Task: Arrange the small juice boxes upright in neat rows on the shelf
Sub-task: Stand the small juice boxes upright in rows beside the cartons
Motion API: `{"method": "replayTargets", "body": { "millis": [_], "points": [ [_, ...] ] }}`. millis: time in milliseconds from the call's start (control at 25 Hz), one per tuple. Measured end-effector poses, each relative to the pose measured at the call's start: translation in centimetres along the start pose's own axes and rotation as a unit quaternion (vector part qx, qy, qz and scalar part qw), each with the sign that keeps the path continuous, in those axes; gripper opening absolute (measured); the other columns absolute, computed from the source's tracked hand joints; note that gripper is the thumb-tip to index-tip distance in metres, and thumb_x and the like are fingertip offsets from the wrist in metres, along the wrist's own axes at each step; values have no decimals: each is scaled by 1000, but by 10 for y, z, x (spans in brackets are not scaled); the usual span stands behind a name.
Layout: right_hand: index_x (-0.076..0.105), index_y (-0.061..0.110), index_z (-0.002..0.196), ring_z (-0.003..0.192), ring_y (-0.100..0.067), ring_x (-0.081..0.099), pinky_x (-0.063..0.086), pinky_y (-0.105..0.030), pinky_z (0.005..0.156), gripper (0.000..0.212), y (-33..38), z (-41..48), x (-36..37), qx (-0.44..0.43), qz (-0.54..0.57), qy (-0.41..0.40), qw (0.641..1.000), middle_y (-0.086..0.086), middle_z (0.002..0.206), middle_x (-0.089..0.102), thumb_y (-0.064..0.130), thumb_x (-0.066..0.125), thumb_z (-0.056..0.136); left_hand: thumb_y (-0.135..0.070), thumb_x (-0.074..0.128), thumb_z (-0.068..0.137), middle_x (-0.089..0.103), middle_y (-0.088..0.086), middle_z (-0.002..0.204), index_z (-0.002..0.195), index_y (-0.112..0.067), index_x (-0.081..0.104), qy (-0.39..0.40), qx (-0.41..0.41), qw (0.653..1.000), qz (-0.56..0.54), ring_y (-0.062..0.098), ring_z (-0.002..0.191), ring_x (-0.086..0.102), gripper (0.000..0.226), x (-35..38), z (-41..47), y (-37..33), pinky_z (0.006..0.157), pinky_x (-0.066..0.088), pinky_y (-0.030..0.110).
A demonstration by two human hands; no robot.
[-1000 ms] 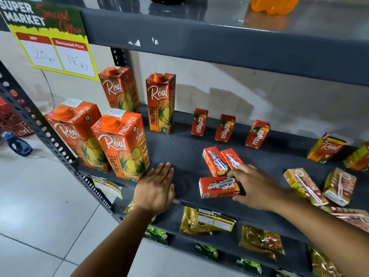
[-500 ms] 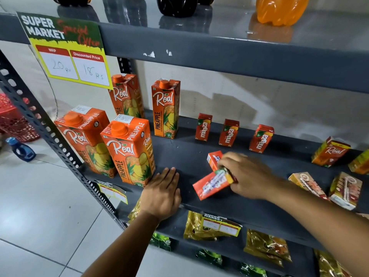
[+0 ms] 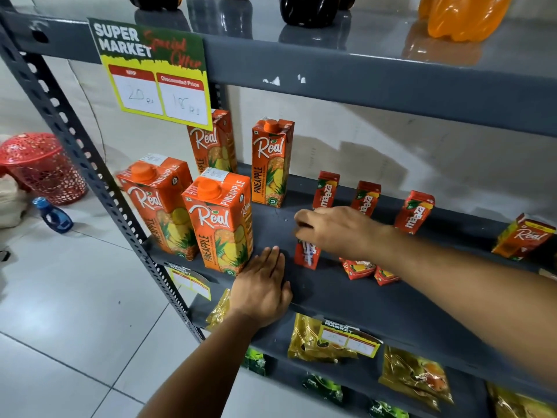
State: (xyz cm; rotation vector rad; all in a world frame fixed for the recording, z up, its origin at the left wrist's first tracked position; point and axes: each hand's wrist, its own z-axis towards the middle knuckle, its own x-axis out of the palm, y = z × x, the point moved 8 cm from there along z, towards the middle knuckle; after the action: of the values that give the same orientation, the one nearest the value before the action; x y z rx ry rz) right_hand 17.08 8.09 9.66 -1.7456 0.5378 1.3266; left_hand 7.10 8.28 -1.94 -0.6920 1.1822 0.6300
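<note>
Fingers (image 3: 304, 220) of the right hand (image 3: 340, 232) curl down over the top of a small red juice box (image 3: 307, 256), pinching it as it stands upright on the grey shelf (image 3: 346, 297), white straw packet facing out; the left hand (image 3: 260, 292) lies flat on the shelf's front edge, fingers pressed together and holding nothing, just beside the nearest tall carton (image 3: 221, 221). Behind the right hand three small red boxes stand upright in a back row, each printed "maaza" in white running up the side: one (image 3: 327, 190) at the left, a second (image 3: 367, 199) partly hidden by the hand, a third (image 3: 416, 212) tilted slightly; two more small red boxes (image 3: 369, 271) lie flat under the right forearm. Four tall orange cartons with round orange caps read "Real" in white script and "PINEAPPLE" up the edge, with pineapple artwork; a small box (image 3: 524, 236) at the far right also reads "Real" and leans. A glossy card (image 3: 153, 73) taped to the upper shelf edge reads "SUPER MARKET", "Special Offer", "MRP" and "Discounted Price", with handwritten "20" and "18"; shiny golden foil packets (image 3: 319, 339) hang on the tier below; a red perforated plastic basket (image 3: 39, 167) and a blue bottle (image 3: 52, 215) sit on the tiled floor.
</note>
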Motion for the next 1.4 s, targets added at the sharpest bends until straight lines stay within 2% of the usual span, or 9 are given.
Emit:
{"method": "replayTargets", "body": {
  "millis": [80, 360, 480, 680, 800, 1000, 1160, 1280, 1400],
  "points": [
    [42, 20, 134, 109, -28, 54, 49, -37, 75, 42, -11, -4, 0, 3, 50, -11, 999, -7, 134, 50, 36, 42, 96, -41, 32, 89, 42, 18, 147, 139, -2, 42, -1, 3, 1000, 6, 32, 136, 39, 65, 1, 0, 0, 112, 31, 43],
    [34, 30, 146, 136, -20, 33, 42, -38, 103, 82, -36, 3, 2, 27, 119, 82, 989, 10, 153, 37, -10, 54, 77, -44, 26, 91, 33, 17, 152, 143, -3, 35, 17, 5, 1000, 16, 30, 140, 31, 67, 5, -1, 0, 115, 26, 42],
    [37, 31, 144, 133, -19, 37, 41, -36, 100, 75, -23, 8, 1, 1, 109, 110, 988, 11, 150, 42, -2, 58, 80, -43, 26, 91, 36, 18, 151, 142, -2, 37, 21, 6, 1000, 13, 31, 139, 33, 66, 4, -1, 0, 114, 28, 44],
    [30, 21, 147, 112, -30, 55, 49, -40, 81, 72, -31, 15, 8, 90, 59, 120, 987, -9, 126, 58, 55, 54, 89, -40, 31, 91, 42, 19, 147, 138, 0, 42, 23, 7, 1000, 6, 32, 135, 40, 63, 1, -2, -1, 112, 32, 45],
    [29, 28, 148, 123, -24, 49, 48, -36, 91, 75, -31, 11, 10, 71, 137, 163, 974, -4, 144, 43, 42, 67, 84, -40, 32, 91, 43, 19, 146, 138, 0, 44, 20, 11, 1000, 9, 32, 135, 40, 63, -1, -2, -3, 113, 31, 44],
    [58, 20, 118, 87, -18, 63, 56, -37, 75, 43, -41, 10, 21, 133, 152, 195, 960, -4, 108, 67, 53, 56, 89, -40, 29, 91, 41, 19, 147, 139, -1, 42, 19, 11, 1000, 16, 32, 136, 39, 64, 0, -2, -2, 113, 30, 44],
    [35, 21, 146, 124, -28, 51, 45, -41, 100, 61, -71, 8, 20, 192, 284, 112, 933, -14, 146, 46, 50, 48, 94, -40, 28, 91, 41, 19, 148, 139, -1, 41, 19, 11, 1000, 18, 32, 136, 39, 64, -1, -1, -3, 113, 30, 44],
    [48, 15, 138, 116, -26, 57, 47, -41, 97, 47, -94, -8, 46, 249, 273, 143, 918, -14, 138, 54, 32, 55, 95, -39, 30, 90, 44, 19, 145, 137, 0, 44, 14, 10, 1000, 15, 32, 134, 41, 63, -2, -1, -3, 111, 33, 45],
    [60, 11, 121, 95, -25, 65, 55, -39, 81, 56, -83, -23, 91, 318, 223, 238, 890, -10, 111, 67, 54, 62, 85, -39, 32, 90, 47, 19, 143, 135, 1, 47, 12, 10, 1000, 13, 33, 132, 45, 62, -4, -1, -4, 109, 36, 45]
  ]
}}
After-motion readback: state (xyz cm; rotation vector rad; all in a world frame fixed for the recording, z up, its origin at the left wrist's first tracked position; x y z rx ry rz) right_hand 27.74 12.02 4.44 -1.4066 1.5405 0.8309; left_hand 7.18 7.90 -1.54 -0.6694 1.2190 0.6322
